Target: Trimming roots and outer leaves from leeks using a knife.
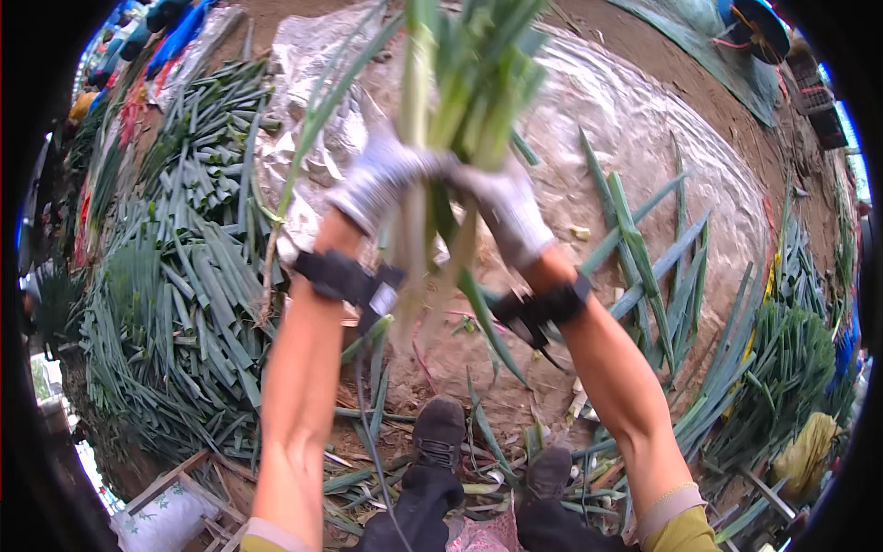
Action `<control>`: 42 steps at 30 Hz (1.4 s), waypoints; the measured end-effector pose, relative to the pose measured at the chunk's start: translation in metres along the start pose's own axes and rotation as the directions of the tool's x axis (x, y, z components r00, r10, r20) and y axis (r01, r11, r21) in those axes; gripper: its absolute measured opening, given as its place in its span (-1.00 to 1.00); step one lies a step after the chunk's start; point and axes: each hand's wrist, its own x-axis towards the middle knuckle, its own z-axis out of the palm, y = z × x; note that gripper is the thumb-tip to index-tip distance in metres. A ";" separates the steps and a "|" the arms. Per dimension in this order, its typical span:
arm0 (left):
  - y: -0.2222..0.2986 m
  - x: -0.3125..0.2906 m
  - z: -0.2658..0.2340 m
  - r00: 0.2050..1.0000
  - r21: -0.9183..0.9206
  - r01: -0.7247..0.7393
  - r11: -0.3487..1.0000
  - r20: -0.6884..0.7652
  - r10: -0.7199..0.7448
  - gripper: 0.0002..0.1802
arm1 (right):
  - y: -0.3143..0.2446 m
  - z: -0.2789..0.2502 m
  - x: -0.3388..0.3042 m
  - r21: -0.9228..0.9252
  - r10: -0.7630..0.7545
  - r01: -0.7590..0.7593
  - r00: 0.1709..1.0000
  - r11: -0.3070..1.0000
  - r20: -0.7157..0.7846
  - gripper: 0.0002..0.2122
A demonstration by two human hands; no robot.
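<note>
Both of my hands wear whitish knit gloves and are raised in the middle of the view, slightly blurred by motion. My left hand [391,175] is closed around a bunch of long green onions [474,97]. From the other side, my right hand [506,207] grips the same bunch, close to the left one. The green leaves rise past the top edge, while the pale root ends hang blurred below my gloves. Beside my left hand a single long stalk [317,120] slants, its lower end near the big pile.
A large heap of green onions [184,322] lies to the left. Loose leaves [635,244] are scattered on the pale plastic sheet [708,170]. More onions [796,359] are piled at right. Scraps surround my shoes [439,432]. A white patterned cushion [166,520] sits at lower left.
</note>
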 end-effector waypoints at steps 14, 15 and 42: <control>-0.179 -0.053 0.058 1.000 0.977 -0.005 0.215 0.000 0.025 -0.12 | 0.027 -0.241 -0.173 -0.454 0.214 -0.381 0.901 0.805 -0.377 -0.82; -0.176 -0.070 0.068 0.989 0.985 -0.028 0.173 0.003 0.147 -0.13 | 0.019 -0.256 -0.205 -0.401 0.228 -0.442 0.848 0.803 -0.479 -0.82; -0.167 -0.305 0.380 0.919 0.718 -0.063 0.693 0.312 -0.240 -0.71 | 0.064 -0.243 -0.485 -0.946 0.503 -0.321 0.827 0.051 -0.253 -0.63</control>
